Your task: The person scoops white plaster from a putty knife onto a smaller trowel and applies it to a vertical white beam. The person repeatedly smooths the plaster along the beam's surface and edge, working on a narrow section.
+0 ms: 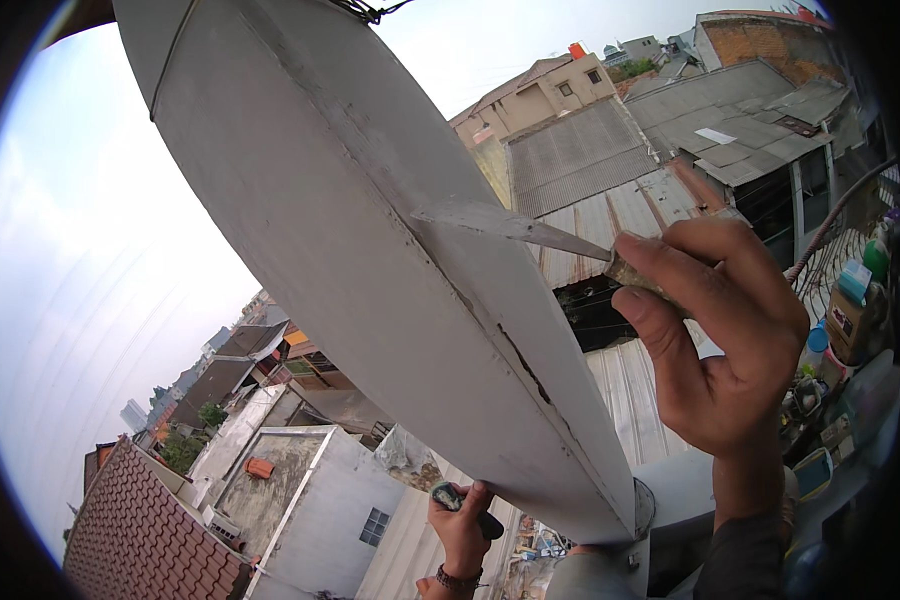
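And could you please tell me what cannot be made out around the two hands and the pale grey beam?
All in the head view:
- Handle of the scraper: partly hidden by the right hand.
- Dark object: the left hand covers its middle, so its kind is unclear.
- Pale grey beam: upper end cut off by the top edge.
- Clutter at right: blurred toward the dark rim.

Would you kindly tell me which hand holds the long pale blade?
The right hand, which pinches the handle of the blade beside the grey beam; the left hand, lower down, holds a dark object instead.
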### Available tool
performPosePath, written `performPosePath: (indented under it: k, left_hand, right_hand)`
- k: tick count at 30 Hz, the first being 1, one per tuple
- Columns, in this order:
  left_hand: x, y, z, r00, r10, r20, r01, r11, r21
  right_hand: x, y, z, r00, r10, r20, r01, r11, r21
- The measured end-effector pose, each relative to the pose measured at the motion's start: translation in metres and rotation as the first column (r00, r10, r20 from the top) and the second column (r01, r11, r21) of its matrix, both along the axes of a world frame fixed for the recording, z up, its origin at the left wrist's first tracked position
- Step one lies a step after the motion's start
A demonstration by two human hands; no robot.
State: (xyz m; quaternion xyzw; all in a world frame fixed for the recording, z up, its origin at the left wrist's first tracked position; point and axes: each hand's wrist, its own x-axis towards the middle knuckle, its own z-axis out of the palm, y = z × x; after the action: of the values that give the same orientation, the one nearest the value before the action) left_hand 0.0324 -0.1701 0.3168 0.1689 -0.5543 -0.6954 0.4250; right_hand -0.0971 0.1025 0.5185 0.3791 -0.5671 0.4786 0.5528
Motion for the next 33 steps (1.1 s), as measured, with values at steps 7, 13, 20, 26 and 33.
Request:
performPosePath:
  k: [7, 13, 20, 26, 33]
  left_hand:
    - [0.0, -0.004, -0.004, 1.0, -0.012, -0.012, 0.012, 1.0, -0.005]
    - [-0.001, -0.002, -0.002, 1.0, -0.014, -0.021, 0.015, 1.0, 0.014]
    - [0.0, 0.0, 0.001, 1.0, -0.003, -0.014, 0.003, 1.0, 0.018]
    - [-0.001, 0.005, 0.009, 1.0, -0.011, 0.004, 0.011, 1.0, 0.017]
    - [0.0, 0.003, 0.007, 0.999, -0.029, -0.013, 0.029, 1.0, 0.007]
  right_hand:
    - [0.01, 0.003, 0.014, 0.997, -0.062, -0.042, 0.064, 0.996, 0.056]
    - [0.011, 0.0, 0.014, 0.998, -0.045, -0.034, 0.047, 0.997, 0.055]
    - [0.009, 0.001, 0.016, 0.999, -0.047, -0.012, 0.048, 0.996, 0.074]
    - [-0.005, 0.009, 0.021, 0.998, 0.005, -0.068, 0.003, 0.993, 0.12]
    - [-0.027, 0.021, 0.03, 0.99, 0.046, -0.135, -0.015, 0.975, 0.22]
